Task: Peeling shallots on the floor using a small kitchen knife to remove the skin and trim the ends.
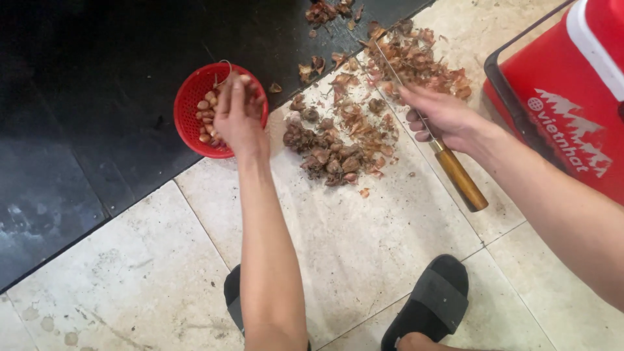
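Head view is looking down: nearest, two black sandals (429, 302) are resting on pale floor tiles (364, 240). Farther, the right hand (442, 117) is gripping a wooden-handled knife (448, 162) beside unpeeled shallots (328, 156). The left hand (237, 114) is pinching a peeled shallot (244, 78) over the red basket (188, 107), left. Dry skins (416, 62) are lying farthest.

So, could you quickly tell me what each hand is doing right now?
Left hand: over the red basket, fingers curled; contents unclear.
Right hand: closed on the knife.
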